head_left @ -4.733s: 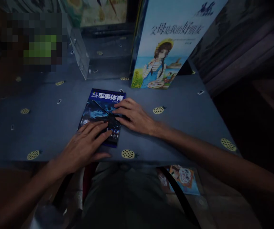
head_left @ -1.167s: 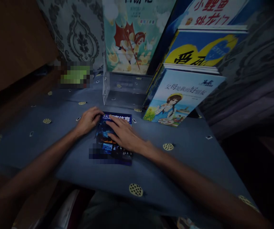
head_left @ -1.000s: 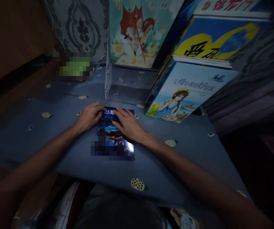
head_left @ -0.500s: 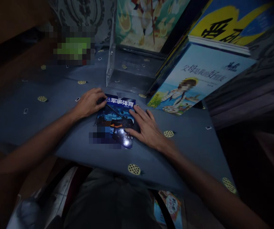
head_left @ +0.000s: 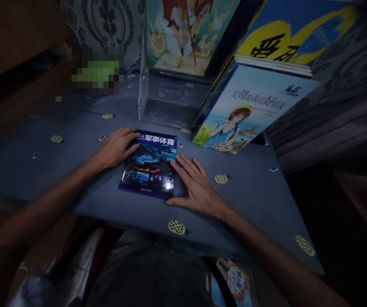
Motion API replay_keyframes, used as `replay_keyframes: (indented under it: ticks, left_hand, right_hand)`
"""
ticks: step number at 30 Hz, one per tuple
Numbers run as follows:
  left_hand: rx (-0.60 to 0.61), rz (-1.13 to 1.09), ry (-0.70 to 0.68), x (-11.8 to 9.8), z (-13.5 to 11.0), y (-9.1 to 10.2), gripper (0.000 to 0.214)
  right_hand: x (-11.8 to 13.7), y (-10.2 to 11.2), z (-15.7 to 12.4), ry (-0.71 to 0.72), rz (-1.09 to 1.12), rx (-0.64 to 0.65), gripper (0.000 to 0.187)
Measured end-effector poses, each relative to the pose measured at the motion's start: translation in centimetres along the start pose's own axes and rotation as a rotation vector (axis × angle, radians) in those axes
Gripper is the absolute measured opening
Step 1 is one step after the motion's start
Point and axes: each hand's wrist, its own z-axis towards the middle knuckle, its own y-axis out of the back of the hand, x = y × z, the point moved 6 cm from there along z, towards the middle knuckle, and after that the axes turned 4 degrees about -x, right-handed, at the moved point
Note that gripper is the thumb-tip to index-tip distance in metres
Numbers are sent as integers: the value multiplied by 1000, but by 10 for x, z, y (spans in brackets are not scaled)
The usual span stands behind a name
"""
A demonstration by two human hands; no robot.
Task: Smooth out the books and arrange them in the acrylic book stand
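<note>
A dark blue book (head_left: 153, 164) with white Chinese characters and a tank on its glossy cover lies closed and flat on the patterned tablecloth. At its upper left edge rests my left hand (head_left: 114, 147), the fingertips and thumb touching the cover's edge. My right hand (head_left: 199, 187) lies along the right edge with fingers spread. Its thumb reaches the lower right corner, while the index fingertip meets the edge higher up. Neither hand grips the book; both have their fingers stretched out.
Behind the book stands a clear acrylic holder (head_left: 142, 91) with a large illustrated book (head_left: 180, 38) upright in it. To the right, a light blue book (head_left: 256, 102) leans with other books behind it. A blurred green item (head_left: 96, 72) sits far left. Another book (head_left: 231, 277) shows below the table edge.
My right hand has slid down the book's right side, its thumb moving off the cover to the lower corner. My left hand's fingers have straightened somewhat. The view has shifted slightly.
</note>
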Motion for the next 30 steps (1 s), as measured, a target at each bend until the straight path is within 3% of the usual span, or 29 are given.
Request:
replay_keyframes:
  ticks: [7,11,16,20,26,30]
  left_hand:
    - [268,-74,-74,5,-36,1,111]
    - [325,-95,-33,2,-55,1,126]
    - [266,-238,103,-11,-57,0,110]
    - [99,-555,222,-21,-49,5,92]
    - [-198,-1172,643,-8,-44,4,64]
    - [-125,-1473,829,-14,-39,-13,36]
  right_hand:
    - [0,1,-1,-2,-20,3,113]
    - [2,2,0,5,-5,7,115]
    - [1,1,1,6,5,-1,115]
    - [1,1,1,0,22,-13,117]
    - [1,3,-1,-1,53,-37,117]
    - [0,6,0,-16,96,-18,118]
